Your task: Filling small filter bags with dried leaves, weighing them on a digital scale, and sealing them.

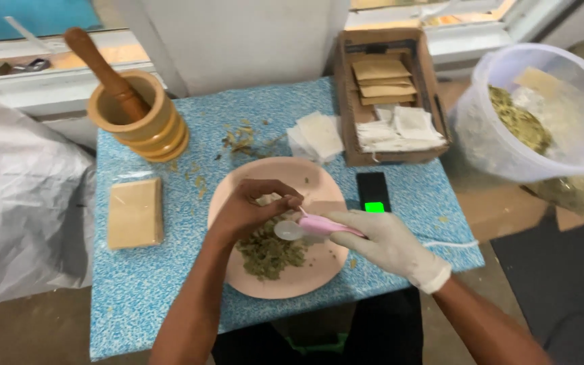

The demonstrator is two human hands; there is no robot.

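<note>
My left hand (251,209), bare, curls over a pink plate (305,179) and pinches a small white sachet (268,200) above a heap of dried green leaves (270,253). My right hand (390,243) wears a white glove and holds a pink spoon (315,226) whose clear bowl points at the left fingers. The plate sits mid-table on a blue speckled cloth (136,284).
A wooden mortar with pestle (136,111) stands at the back left, a tan packet (134,213) lies left. White sachets (315,135) and a cardboard box (390,101) of packets sit behind. A small black scale (373,192) lies right. A clear tub (535,111) holds dried leaves.
</note>
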